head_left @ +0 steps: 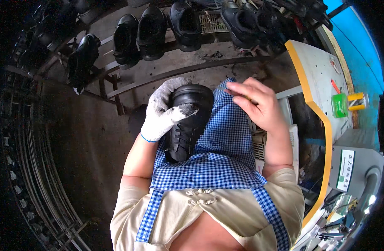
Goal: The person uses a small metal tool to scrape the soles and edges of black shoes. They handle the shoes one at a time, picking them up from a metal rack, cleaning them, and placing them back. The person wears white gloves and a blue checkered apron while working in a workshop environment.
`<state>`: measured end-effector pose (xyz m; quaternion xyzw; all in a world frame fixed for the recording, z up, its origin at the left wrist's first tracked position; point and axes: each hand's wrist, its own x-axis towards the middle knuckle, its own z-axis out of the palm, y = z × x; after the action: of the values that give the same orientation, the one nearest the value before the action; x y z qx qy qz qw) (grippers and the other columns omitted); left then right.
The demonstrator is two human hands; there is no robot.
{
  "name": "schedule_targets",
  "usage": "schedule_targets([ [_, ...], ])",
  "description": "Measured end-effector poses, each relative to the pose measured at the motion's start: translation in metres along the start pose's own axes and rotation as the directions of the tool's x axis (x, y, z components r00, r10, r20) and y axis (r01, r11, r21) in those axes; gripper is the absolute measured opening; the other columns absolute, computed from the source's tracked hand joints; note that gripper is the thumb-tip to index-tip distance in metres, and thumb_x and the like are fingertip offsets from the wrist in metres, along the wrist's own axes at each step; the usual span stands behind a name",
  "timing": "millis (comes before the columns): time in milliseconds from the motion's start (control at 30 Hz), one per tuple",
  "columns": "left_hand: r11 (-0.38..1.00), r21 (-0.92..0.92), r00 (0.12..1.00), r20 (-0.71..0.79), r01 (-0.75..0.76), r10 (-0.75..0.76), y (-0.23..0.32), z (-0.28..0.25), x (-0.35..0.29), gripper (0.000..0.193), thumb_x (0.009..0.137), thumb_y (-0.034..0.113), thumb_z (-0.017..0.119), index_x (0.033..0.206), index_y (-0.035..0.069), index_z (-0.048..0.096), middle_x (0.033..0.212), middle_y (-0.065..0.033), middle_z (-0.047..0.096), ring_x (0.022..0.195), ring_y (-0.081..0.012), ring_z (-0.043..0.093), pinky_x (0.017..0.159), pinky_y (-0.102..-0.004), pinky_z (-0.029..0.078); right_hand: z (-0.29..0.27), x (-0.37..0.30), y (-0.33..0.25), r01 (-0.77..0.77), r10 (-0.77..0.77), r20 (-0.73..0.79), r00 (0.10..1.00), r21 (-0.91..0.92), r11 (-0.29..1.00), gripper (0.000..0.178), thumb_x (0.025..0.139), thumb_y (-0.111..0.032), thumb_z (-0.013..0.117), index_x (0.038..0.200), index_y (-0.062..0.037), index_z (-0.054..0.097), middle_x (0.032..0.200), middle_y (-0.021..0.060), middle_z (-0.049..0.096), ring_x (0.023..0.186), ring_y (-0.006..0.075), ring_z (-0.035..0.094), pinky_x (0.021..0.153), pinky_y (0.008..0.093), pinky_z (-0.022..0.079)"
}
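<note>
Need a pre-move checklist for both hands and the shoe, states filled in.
1. Left hand grip on black shoe: ok, fingers and thumb wrapped around its toe end.
2. Left hand gloved: ok.
3. Right hand gloved: not ok, bare.
4. Thin item in right hand: ok, held; exact kind cannot tell.
5. Right hand apart from shoe: ok, visible gap.
6. Shoe's underside condition: cannot tell, hidden.

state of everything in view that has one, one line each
Left hand: gloved, gripping the black shoe
Black shoe: laced, toe away from the body
Right hand: bare, pinching a slim object
Slim object: mostly hidden by fingers
Checked apron: worn
Rack shoes: standing, openings up
Green container: on the white table
</note>
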<state>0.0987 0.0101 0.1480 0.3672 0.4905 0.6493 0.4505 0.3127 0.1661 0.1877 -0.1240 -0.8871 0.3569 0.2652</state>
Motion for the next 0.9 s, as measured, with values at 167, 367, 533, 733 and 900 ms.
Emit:
schedule_targets([
  [167,0.987,-0.001,0.971,-0.184,-0.158,0.155,0.001,-0.004,0.016,0.052,0.078,0.008,0.071,0.125,0.000,0.051,0.117,-0.0089,0.057,0.107,-0.0167,0.055,0.095,-0.0315,0.047,0.073,-0.059,0.073,-0.476,0.407,0.248,0.879,0.497,0.725,0.044,0.085,-0.015,0.068,0.127,-0.0064,0.056,0.094,-0.0001,0.064,0.076,0.0057,0.055,0.065,0.0190,0.045],
  [367,0.947,-0.282,0.877,-0.481,-0.155,0.001,-0.002,0.007,0.072,0.036,0.089,0.017,0.065,0.121,0.005,0.055,0.114,-0.0064,0.060,0.103,-0.0147,0.057,0.090,-0.0283,0.047,0.154,-0.164,0.116,-0.606,0.456,0.434,0.777,0.713,0.353,0.056,0.088,-0.026,0.066,0.137,-0.0086,0.044,0.128,0.0057,0.055,0.109,0.0184,0.056,0.087,0.0321,0.050],
  [533,0.901,0.318,0.870,-0.301,-0.294,0.390,-0.017,0.001,0.118,0.045,0.089,0.021,0.066,0.127,0.002,0.051,0.113,-0.0084,0.061,0.106,-0.0153,0.055,0.095,-0.0310,0.044,0.134,-0.106,0.077,-0.162,0.724,0.392,0.567,0.915,-0.369,0.057,0.092,-0.055,0.050,0.125,-0.0080,0.053,0.106,0.0081,0.066,0.085,0.0174,0.066,0.071,0.0339,0.057],
  [733,-0.106,0.978,0.762,0.207,-0.180,0.614,-0.019,-0.014,0.160,0.050,0.073,0.020,0.071,0.119,0.009,0.057,0.121,-0.0144,0.056,0.118,-0.0334,0.050,0.106,-0.0482,0.033,0.100,-0.043,0.128,-0.156,0.468,0.353,0.810,0.899,-0.409,0.082,0.089,-0.067,0.040,0.118,0.0084,0.052,0.091,0.0162,0.063,0.039,0.0061,0.035,0.031,0.0183,0.031],
  [900,-0.181,0.957,0.815,0.286,-0.225,0.504,-0.024,-0.020,0.163,0.033,0.069,0.022,0.072,0.098,0.010,0.062,0.101,-0.0095,0.063,0.112,-0.0318,0.054,0.107,-0.0521,0.030,0.100,0.040,0.162,-0.178,0.383,0.328,0.863,0.909,-0.378,0.075,0.086,-0.067,0.050,0.120,-0.0008,0.053,0.101,0.0120,0.064,0.048,0.0020,0.036,0.034,0.0136,0.026],
])
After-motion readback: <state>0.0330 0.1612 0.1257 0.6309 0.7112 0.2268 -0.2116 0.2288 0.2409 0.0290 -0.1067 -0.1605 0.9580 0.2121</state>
